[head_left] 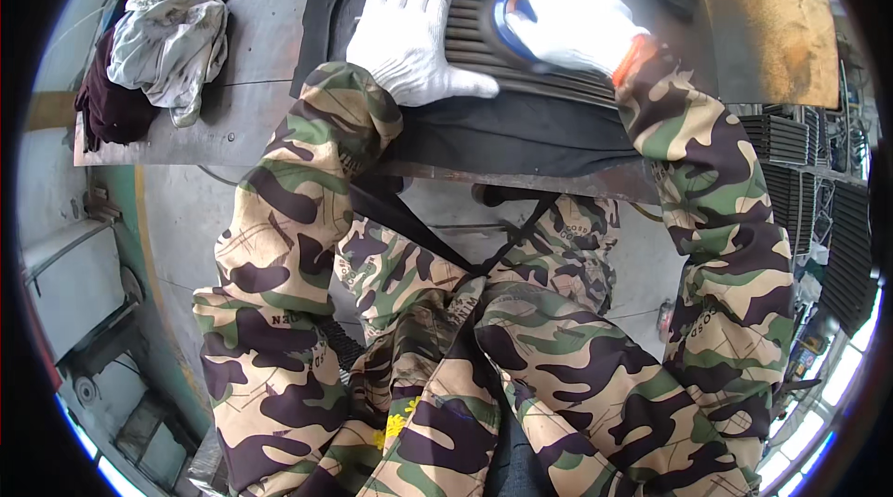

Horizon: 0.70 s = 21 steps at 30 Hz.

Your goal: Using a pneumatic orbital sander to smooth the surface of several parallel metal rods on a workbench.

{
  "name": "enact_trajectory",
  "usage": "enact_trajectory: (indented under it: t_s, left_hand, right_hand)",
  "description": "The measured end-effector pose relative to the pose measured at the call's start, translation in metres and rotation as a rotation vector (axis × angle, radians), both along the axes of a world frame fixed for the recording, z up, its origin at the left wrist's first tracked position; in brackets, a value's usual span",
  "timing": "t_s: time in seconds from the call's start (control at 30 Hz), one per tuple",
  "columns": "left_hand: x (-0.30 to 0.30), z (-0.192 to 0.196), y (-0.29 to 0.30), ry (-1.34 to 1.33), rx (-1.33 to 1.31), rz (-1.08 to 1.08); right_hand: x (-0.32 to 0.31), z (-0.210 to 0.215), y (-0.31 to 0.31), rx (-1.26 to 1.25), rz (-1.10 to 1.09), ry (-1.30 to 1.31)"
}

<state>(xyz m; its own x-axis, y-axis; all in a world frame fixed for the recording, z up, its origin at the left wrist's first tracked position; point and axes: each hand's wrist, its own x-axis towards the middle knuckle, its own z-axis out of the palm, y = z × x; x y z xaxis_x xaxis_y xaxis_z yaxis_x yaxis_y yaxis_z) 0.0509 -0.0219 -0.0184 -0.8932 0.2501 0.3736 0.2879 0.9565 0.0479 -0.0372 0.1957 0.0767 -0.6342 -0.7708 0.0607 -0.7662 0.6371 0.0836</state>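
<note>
A row of dark, parallel metal bars [462,33] lies on a black cloth [521,134] in front of me. My left hand [409,41], in a white knit glove, rests flat across the left end of the bars with fingers stretched out and thumb to the side. In the same kind of glove with an orange cuff, my right hand [575,15] is closed round a round, blue-rimmed pad [508,30]. The pad is against or just above the bars; its underside is hidden, and the hand is slightly blurred.
Crumpled rags [167,50], white, dark and maroon, are heaped on the left of the metal table [251,115]. A stained brown board [772,13] lies at the far right. Beyond the table's right edge stand stacks of dark slatted parts [791,194].
</note>
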Motion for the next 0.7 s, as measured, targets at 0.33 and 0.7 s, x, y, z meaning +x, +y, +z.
enact_trajectory:
  t_s: [0.33, 0.7]
  left_hand:
    - [-0.021, -0.002, -0.008, 0.131, -0.027, -0.036]
    - [-0.006, 0.002, -0.003, 0.128, -0.018, -0.009]
  right_hand:
    - [-0.009, 0.008, -0.003, -0.082, 0.0, 0.036]
    - [-0.013, 0.009, -0.022, -0.069, -0.018, 0.002]
